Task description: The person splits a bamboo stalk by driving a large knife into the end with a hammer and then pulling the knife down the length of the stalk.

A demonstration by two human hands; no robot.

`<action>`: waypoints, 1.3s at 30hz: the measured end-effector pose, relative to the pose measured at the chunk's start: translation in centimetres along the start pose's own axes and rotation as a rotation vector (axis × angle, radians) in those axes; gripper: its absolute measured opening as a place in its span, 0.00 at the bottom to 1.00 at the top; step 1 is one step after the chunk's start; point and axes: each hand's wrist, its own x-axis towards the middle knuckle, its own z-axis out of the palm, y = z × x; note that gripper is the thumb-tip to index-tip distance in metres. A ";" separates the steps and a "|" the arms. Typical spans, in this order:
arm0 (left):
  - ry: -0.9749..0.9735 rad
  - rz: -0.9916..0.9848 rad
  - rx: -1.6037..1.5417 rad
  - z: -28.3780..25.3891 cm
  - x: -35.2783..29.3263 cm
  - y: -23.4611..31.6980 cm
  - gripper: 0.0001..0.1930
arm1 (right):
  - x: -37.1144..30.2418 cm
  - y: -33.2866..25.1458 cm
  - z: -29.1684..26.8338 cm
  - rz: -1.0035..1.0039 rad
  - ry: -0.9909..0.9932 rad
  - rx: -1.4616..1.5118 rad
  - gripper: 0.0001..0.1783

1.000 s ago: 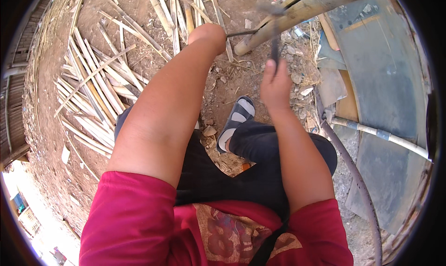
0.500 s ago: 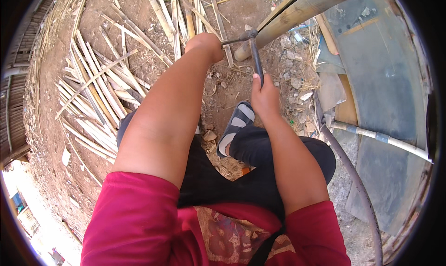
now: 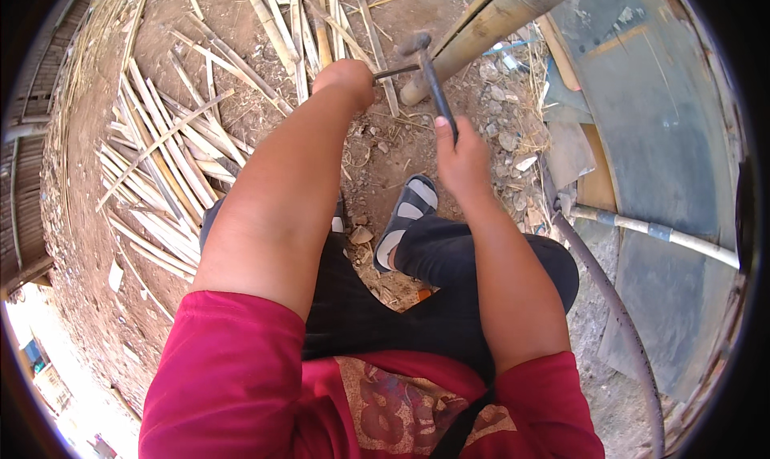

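My left hand (image 3: 345, 82) is closed, stretched out ahead, with its fingers mostly hidden. A narrow dark blade (image 3: 395, 72) juts from it to the right, and its tip reaches the near end of a thick bamboo pole (image 3: 513, 28). A long dark split runs along that pole. My right hand (image 3: 463, 156) is wrapped round the dark handle of a hammer (image 3: 438, 90). The hammer's head is raised just beyond the blade, in front of the pole's end. I cannot tell whether the blade touches the bamboo.
Split bamboo strips (image 3: 164, 150) lie heaped on the dirt at the left, and more strips (image 3: 309, 26) lie ahead. To the right are grey sheets (image 3: 658, 114), a white pipe (image 3: 674, 238) and a curved dark pole (image 3: 609, 299). My sandalled foot (image 3: 407, 218) stands below the hammer.
The hammer's head has shifted up and left, away from beside the blade. More of the blade shows. The bamboo pole and my left hand have shifted slightly left.
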 end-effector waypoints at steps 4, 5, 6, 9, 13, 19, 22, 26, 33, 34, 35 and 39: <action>-0.022 -0.015 0.063 -0.1 0.0 0.4 0.15 | 0.0 0.0 -0.2 0.009 0.111 0.131 0.20; -0.016 -0.014 0.045 -0.2 0.0 0.3 0.15 | -0.3 0.4 0.6 0.025 0.140 0.105 0.20; -0.020 -0.011 0.026 0.1 0.0 0.3 0.15 | -1.1 1.3 1.4 0.048 0.166 0.076 0.21; 0.037 0.012 0.036 -0.1 0.1 0.7 0.16 | -1.8 4.0 2.6 0.115 -0.175 -0.368 0.22; 0.030 -0.027 0.037 0.7 0.6 0.2 0.17 | -0.7 0.7 0.4 0.164 -0.253 -0.148 0.23; 0.014 -0.004 0.029 -0.1 0.3 -0.7 0.18 | 2.4 -3.0 -14.8 0.071 -0.550 -0.314 0.27; 0.036 -0.034 0.016 0.4 0.8 -1.1 0.17 | 2.4 -1.2 -19.6 0.185 -0.495 -0.493 0.27; 0.045 -0.057 0.041 0.2 1.1 -0.8 0.15 | 4.7 1.9 -21.5 0.201 -0.218 -0.491 0.28; 0.023 -0.075 0.086 -0.1 1.5 -0.1 0.17 | 8.5 4.4 -8.9 0.132 0.161 -0.043 0.28; 0.023 -0.083 0.085 0.0 1.5 0.1 0.17 | 7.9 6.1 -6.5 0.143 0.123 -0.044 0.28; 0.021 -0.095 0.083 0.1 1.4 0.0 0.17 | 7.4 7.1 -5.3 0.180 0.072 -0.073 0.27; 0.072 -0.097 0.102 0.3 1.7 -0.3 0.16 | 8.2 8.1 -5.4 0.235 0.052 -0.054 0.26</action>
